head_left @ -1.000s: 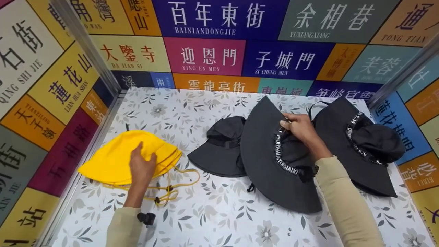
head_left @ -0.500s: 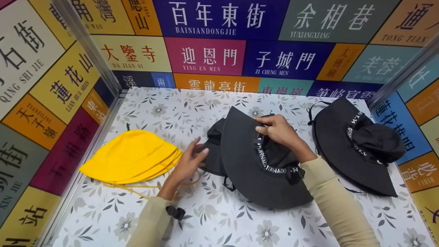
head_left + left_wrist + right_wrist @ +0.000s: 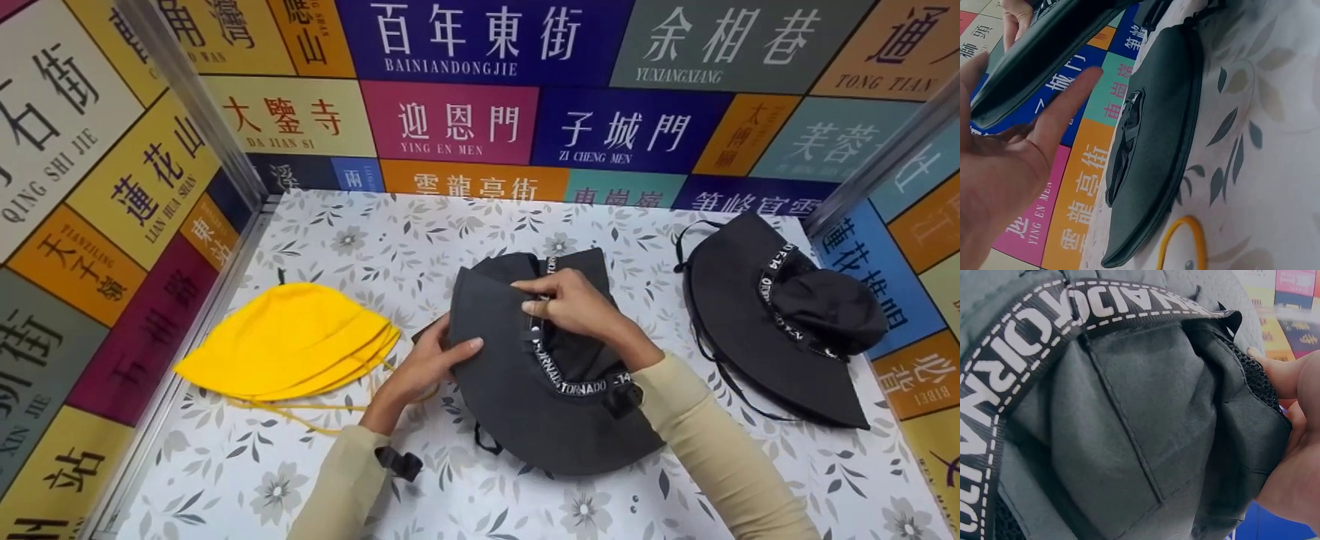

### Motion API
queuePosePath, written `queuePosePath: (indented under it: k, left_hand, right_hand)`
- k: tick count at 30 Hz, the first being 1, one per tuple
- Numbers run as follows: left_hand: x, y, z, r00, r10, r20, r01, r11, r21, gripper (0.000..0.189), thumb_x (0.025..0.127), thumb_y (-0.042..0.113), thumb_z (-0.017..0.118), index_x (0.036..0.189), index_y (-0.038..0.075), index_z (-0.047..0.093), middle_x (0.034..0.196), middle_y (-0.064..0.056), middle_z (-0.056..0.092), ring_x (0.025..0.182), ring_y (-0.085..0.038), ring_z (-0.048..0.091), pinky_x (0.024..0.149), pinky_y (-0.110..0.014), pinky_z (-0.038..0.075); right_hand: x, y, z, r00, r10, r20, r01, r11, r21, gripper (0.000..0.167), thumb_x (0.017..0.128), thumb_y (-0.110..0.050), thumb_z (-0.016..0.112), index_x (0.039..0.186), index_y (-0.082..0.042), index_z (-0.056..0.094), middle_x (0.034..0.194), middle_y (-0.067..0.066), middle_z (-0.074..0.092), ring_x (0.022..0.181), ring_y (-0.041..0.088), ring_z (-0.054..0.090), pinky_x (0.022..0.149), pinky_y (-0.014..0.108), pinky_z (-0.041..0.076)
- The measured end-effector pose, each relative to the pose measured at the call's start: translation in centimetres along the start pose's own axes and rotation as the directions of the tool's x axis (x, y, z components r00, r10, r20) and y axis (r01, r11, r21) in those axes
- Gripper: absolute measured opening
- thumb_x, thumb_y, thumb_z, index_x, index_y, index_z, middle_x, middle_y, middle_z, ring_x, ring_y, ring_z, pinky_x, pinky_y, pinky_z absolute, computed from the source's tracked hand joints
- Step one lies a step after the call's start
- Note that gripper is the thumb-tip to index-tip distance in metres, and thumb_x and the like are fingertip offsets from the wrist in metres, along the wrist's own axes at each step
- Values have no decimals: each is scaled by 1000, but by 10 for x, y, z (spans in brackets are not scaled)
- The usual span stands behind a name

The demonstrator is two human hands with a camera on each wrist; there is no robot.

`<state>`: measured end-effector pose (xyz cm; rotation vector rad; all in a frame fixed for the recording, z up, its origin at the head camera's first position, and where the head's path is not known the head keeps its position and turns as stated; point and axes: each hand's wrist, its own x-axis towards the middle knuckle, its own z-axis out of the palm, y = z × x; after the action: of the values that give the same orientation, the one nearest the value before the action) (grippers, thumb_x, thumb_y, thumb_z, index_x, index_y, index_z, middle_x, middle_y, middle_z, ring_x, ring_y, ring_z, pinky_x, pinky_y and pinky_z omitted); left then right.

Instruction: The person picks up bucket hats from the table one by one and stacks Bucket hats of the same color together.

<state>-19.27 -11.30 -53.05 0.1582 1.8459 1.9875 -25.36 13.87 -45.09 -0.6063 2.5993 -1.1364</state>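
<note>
My right hand (image 3: 574, 306) pinches a dark grey wide-brimmed bucket hat (image 3: 499, 390) by its band near the crown; the band reads "TORNADO". In the right wrist view the crown (image 3: 1129, 422) fills the picture, with the fingers at its mesh edge. At the left edge of the brim (image 3: 1044, 62) is my left hand (image 3: 424, 364), its thumb over the brim and its fingers spread around the edge, mostly straight. Another dark hat (image 3: 1154, 146) lies on the table beneath, largely covered in the head view.
Several yellow bucket hats (image 3: 289, 345) lie nested at the left, their yellow cord (image 3: 311, 426) trailing on the table. A further dark hat (image 3: 735, 307) with a black chin cord lies at the right. Sign-covered panels (image 3: 450, 124) enclose the flower-patterned table (image 3: 360, 232).
The right hand has carried the gripped hat leftward, over the dark hat on the table. My left hand has come from the yellow hats to the held hat's brim.
</note>
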Motion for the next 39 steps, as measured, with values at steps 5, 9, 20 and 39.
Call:
queuePosePath:
  k: [5, 9, 20, 39]
  left_hand:
    - [-1, -6, 0, 996, 82, 28, -80, 994, -76, 67, 96, 21, 68, 153, 9, 36, 141, -19, 54, 110, -23, 68, 92, -38, 58]
    - [-3, -8, -2, 986, 158, 44, -150, 977, -150, 56, 98, 10, 63, 148, 1, 41, 131, -16, 61, 100, -18, 72, 87, -34, 60]
    - [-11, -20, -4, 974, 227, -17, -225, 950, -216, 50, 98, 2, 59, 145, -5, 41, 122, -4, 66, 101, -15, 70, 86, -29, 59]
    - [-31, -39, -24, 947, 176, -268, -270, 889, -371, 22, 101, 6, 55, 121, 15, 55, 101, 4, 72, 85, -10, 72, 79, -27, 59]
  right_hand:
    - [-2, -9, 6, 999, -33, 11, 33, 999, -13, 38, 93, -18, 70, 131, -18, 67, 128, 11, 69, 107, 24, 66, 87, 34, 47]
    - [-5, -12, 9, 998, -62, -2, 62, 998, 10, 37, 93, -19, 70, 130, -17, 68, 124, 10, 71, 107, 24, 67, 89, 34, 50]
    - [-16, -4, 7, 987, -154, -52, 160, 976, 146, 36, 93, -25, 72, 129, -20, 70, 124, 6, 71, 114, 21, 63, 99, 35, 48]
    - [-77, 88, 0, 988, 72, -137, -28, 954, 299, 43, 96, -15, 68, 136, -2, 60, 138, 19, 61, 113, 3, 61, 97, 24, 52]
